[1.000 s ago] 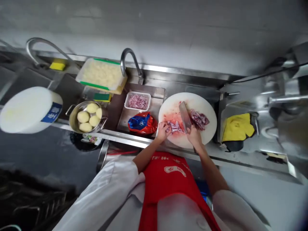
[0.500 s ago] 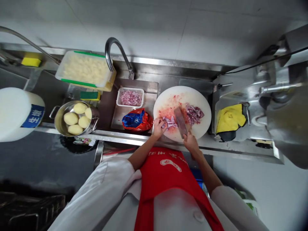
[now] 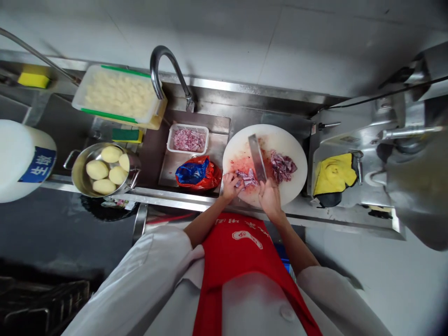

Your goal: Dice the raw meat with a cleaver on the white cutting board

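A round white cutting board [image 3: 241, 140] with red stains lies on the steel counter. My right hand [image 3: 270, 199] is closed round the handle of a cleaver [image 3: 257, 157], whose broad blade points away from me over the board. At the board's near left edge, the curled fingers of my left hand [image 3: 231, 186] press on a small heap of cut pinkish meat [image 3: 248, 178], just left of the blade. A larger pile of darker red meat [image 3: 283, 167] lies to the right of the cleaver.
Left of the board, a sink holds a white basket [image 3: 168, 143] of chopped meat and a red-and-blue plastic bag [image 3: 205, 179]. Beyond are a tap [image 3: 164, 53], a lidded tub [image 3: 117, 95] and a pot [image 3: 79, 179] of peeled potatoes. A yellow cloth [image 3: 334, 173] lies at right.
My right hand and the cleaver have shifted left, with the blade tip moving farther from me. My left hand stays on the meat. The whole view has shifted slightly.
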The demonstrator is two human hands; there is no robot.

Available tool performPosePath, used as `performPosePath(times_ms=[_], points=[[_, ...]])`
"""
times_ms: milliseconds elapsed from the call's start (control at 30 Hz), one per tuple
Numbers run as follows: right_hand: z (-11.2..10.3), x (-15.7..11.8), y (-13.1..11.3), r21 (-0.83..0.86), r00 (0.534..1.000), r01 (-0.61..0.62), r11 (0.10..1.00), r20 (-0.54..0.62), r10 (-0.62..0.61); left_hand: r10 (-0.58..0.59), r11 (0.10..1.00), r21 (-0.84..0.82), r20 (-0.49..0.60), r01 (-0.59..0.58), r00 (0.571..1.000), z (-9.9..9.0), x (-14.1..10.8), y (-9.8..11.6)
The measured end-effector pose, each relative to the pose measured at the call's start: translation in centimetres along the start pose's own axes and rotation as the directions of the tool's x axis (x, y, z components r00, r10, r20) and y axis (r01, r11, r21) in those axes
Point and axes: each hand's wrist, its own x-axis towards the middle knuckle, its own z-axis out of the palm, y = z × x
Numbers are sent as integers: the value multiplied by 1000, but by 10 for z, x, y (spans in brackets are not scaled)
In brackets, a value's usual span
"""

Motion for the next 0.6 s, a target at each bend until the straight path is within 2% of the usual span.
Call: performPosePath(times_ms=[67,100,233,300,467,600], points=[[-3,1,-3,29,997,-1,1000,-79,3,-8,1000,-1,20,8,1000,-2,1,1],[0,4,-6,40,998,-5,999,-64,8,-10,1000,-2,34,10,999,-3,2,1],[22,18,-16,50,990,-33,998,141,26,13,1000,10,76,-14,997,-8,3,2],[31,19,-13,56,985,-23,998,169,14,21,999,31,71,-23,997,-8,2,2],[36,-10,19,15,965,-37,999,259,32,-62,995,79,-39,65,997,-7,5,0],[34,-28,50,60,969,-17,998,246,2,-130,985,99,-111,141,985,-11,26,1]])
